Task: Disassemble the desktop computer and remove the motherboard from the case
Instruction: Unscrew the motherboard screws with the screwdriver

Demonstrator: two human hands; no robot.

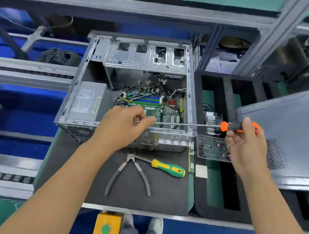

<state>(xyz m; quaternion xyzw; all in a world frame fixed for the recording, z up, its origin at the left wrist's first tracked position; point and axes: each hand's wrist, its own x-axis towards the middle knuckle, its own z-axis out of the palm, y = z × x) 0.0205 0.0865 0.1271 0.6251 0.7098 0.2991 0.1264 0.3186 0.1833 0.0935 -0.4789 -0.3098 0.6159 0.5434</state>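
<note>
Now, left to right across my bench:
Power supply: the grey box (87, 100) sits inside the case against its 9 o'clock wall.
Case: the open computer case (75, 92) lies on its side on the dark mat (160, 194), drive cage at 12 o'clock.
Left hand: my left hand (125, 124) hovers over the case's near rim, fingers curled, thumb and forefinger pinching the tip end of the screwdriver's long shaft; a small metal piece shows between the fingers, which I cannot identify.
Motherboard: the green motherboard (167, 108) lies on the case floor at the 3 o'clock side, wires crossing its far edge.
Pliers: grey-handled pliers (130, 173) lie on the mat at 6 o'clock of the case, handles spread.
Spare driver: a green-and-yellow screwdriver (169, 168) lies just beside the pliers' head.
Screwdriver: the orange-and-black screwdriver (225, 126) runs level from one hand to the other.
Heatsink: a finned heatsink (211, 121) stands outside the case at 3 o'clock.
Right hand: my right hand (245, 144) grips the handle, fingers curled round it.
Side panel: a grey panel (292, 132) leans at far 3 o'clock.
</note>
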